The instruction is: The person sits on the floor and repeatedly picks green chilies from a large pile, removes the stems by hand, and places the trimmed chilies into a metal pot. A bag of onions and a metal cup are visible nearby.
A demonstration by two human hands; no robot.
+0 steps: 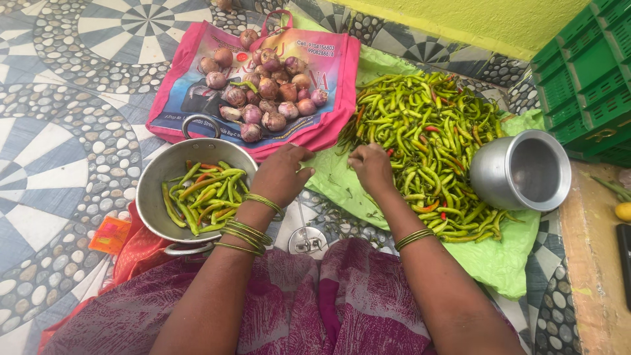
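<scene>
Two hands work at frame centre. The left hand (281, 174) rests curled at the edge of the green cloth (506, 260); whether its fingers hold anything cannot be told. The right hand (370, 167) has its fingers pinched at the near edge of the chilli pile (427, 138), centre right; the item gripped is hidden. One metal pan (158, 177), lower left, contains sorted chillies. One metal pot (522, 171) lies tipped at right. About twenty onions (266, 89) sit on one pink bag (328, 125), top centre. One green crate (585, 72) stands upper right. The floor (66, 131) is patterned pebble tile.
</scene>
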